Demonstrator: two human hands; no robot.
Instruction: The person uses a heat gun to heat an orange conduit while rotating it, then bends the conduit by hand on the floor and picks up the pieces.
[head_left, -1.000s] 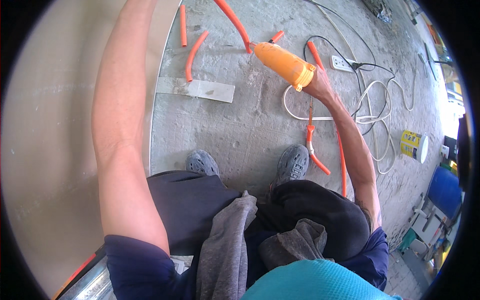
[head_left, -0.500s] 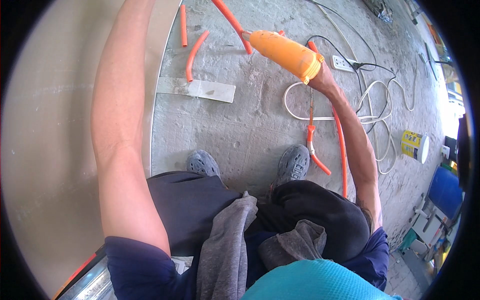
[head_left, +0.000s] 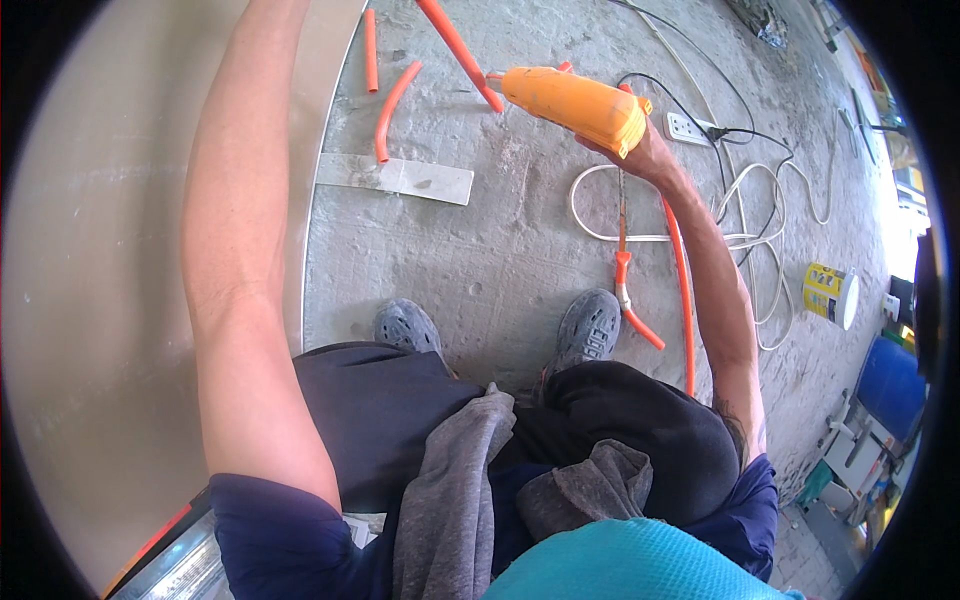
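Observation:
My right hand (head_left: 648,160) is closed round the back of an orange heat gun (head_left: 575,103), partly hidden behind its body. The gun's metal nozzle points left, at a long orange pipe (head_left: 458,45) that slants down from the upper edge; whether they touch I cannot tell. My left arm (head_left: 238,220) stretches up past the upper edge, so the left hand is out of sight. Two short orange pipe pieces, one straight (head_left: 371,50) and one curved (head_left: 386,112), lie on the floor left of the long pipe.
A pale flat strip (head_left: 420,182) lies on the concrete floor beside a large beige board (head_left: 110,300). Near my right arm are a thin rusty-bladed tool with an orange handle (head_left: 622,265), a long orange pipe (head_left: 680,290), a white power strip (head_left: 690,128), tangled cords (head_left: 735,240) and a yellow bucket (head_left: 828,293).
The heat gun has tilted in my right hand, its rear end moving slightly and showing more of the fingers beneath. The long pipe has shifted a little. My left arm is nearly unmoved.

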